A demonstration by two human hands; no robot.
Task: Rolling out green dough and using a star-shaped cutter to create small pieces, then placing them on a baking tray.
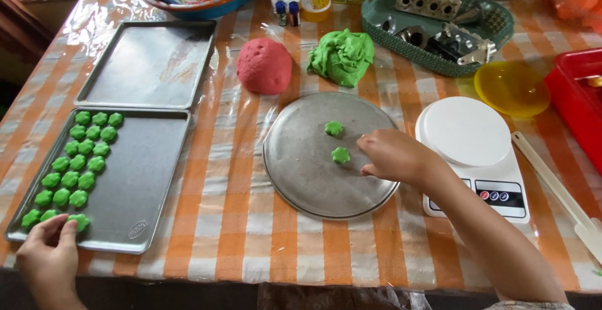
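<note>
On the round tray (295,172) – right hand (395,157) beside green dough flower (340,155)

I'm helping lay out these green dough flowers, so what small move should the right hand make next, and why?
Probably close the right hand on the nearer dough flower on the round metal plate: its fingertips are right beside it, while the left hand is placing one on the tray.

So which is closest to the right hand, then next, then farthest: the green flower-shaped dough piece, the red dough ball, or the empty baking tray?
1. Small green flower-shaped dough piece, on the round metal plate, just left of the right hand.
2. Round red dough ball, up the table, left of the hand.
3. Empty grey metal baking tray, far left.
</note>
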